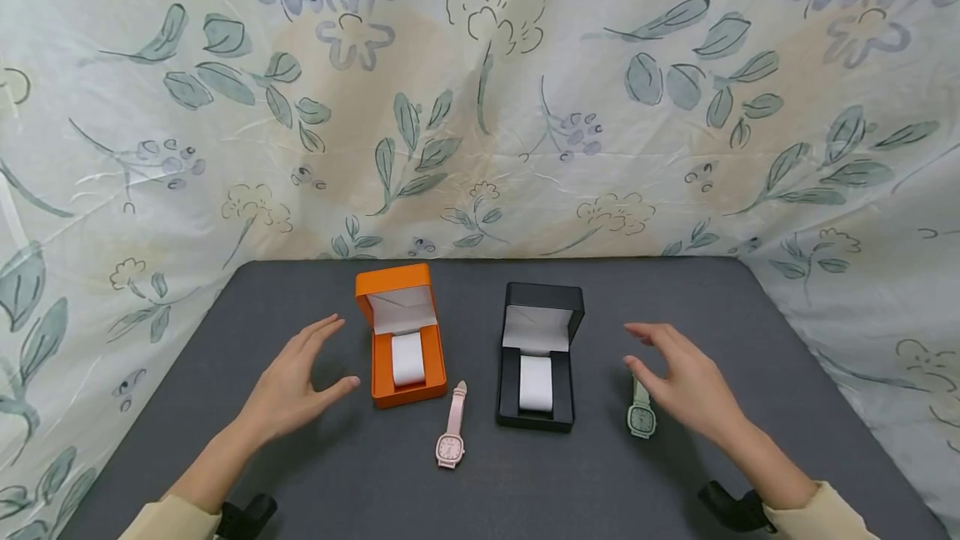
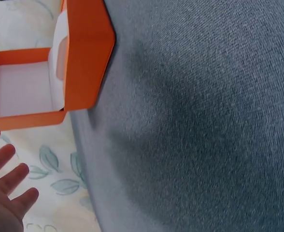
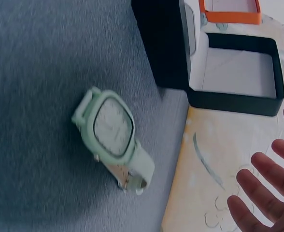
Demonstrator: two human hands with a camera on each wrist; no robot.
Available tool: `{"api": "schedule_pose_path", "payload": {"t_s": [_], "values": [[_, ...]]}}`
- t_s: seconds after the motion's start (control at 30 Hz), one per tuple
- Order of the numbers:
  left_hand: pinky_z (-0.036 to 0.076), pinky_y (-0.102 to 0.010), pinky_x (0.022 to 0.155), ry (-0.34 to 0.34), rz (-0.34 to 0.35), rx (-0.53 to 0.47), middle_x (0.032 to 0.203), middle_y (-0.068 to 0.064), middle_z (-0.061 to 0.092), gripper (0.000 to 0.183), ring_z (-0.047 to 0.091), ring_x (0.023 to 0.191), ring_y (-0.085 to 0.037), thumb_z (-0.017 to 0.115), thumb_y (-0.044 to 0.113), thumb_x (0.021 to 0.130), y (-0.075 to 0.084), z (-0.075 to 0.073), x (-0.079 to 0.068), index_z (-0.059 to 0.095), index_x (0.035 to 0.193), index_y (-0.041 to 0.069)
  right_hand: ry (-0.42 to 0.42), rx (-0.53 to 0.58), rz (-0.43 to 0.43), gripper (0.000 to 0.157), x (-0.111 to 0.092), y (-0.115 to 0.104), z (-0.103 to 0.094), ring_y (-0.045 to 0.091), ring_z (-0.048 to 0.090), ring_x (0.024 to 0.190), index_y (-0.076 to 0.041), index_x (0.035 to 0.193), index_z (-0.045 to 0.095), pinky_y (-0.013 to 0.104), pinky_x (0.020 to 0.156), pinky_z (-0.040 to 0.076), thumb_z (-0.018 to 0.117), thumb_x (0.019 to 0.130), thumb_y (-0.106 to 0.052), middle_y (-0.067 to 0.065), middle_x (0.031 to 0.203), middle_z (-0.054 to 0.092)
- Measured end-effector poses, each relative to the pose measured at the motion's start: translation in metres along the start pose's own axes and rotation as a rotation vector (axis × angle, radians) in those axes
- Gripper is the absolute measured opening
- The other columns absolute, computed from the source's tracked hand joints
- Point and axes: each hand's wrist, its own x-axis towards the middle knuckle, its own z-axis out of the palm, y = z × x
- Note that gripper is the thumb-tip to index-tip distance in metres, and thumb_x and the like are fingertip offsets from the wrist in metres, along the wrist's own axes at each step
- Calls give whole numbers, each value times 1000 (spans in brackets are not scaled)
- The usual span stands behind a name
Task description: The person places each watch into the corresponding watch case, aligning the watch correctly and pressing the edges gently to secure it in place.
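My left hand (image 1: 288,386) hovers over the table, fingers spread, just left of an orange watch box (image 1: 381,369) whose lid stands up, with a white cushion (image 1: 408,359) inside. On the right, my right hand (image 1: 686,382) is held above a mint-green watch (image 1: 641,419), thumb and fingers apart, overlapping part of its strap in the head view. The right wrist view shows that watch (image 3: 114,126) lying on the cloth with its dial up. A black watch box (image 1: 535,419), also open with a white cushion (image 1: 536,383), sits in the middle. Between the boxes, nearer me, lies a pink watch (image 1: 450,447).
A dark grey tabletop (image 1: 360,490) carries all these things. Behind and at both sides of it hangs a white curtain (image 1: 480,173) printed with leaves and flowers. Black camera straps (image 1: 735,508) are around both wrists.
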Motion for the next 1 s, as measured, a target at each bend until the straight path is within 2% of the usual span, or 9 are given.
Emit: {"api": "schedule_pose_path", "payload": {"t_s": [0.2,0.4,0.67,0.83,1.0], "values": [[39,-57,91,-5,28,-42,142,-10,37,78,38,126,-33,73,42,75,2,5,0,38,138,12,25,39,-22,39,0,-10,8,14,58,92,-12,116,59,35,67,50,71,79,-13,-1,105,62],[40,-55,91,18,63,-57,140,-9,40,74,40,124,-31,75,37,74,4,13,0,41,136,13,39,79,-45,35,1,-21,14,8,57,86,-16,110,61,29,64,49,72,78,-12,-4,100,63],[44,-52,88,45,116,-61,135,-7,46,71,45,120,-28,78,33,72,7,23,3,47,132,11,18,138,-68,29,1,-34,28,8,60,82,-15,107,62,31,67,52,71,79,-12,-3,99,64],[44,-52,88,22,100,-50,134,-7,46,69,46,119,-28,77,34,72,11,27,6,49,130,10,15,181,-68,28,2,-44,34,7,60,80,-15,105,63,28,65,52,71,79,-12,-3,97,64],[46,-50,88,-7,81,-29,133,-7,48,68,47,117,-28,77,36,72,15,31,9,50,129,10,-26,240,-63,28,0,-55,41,5,60,79,-13,105,63,29,64,53,71,79,-11,-4,97,64]]}}
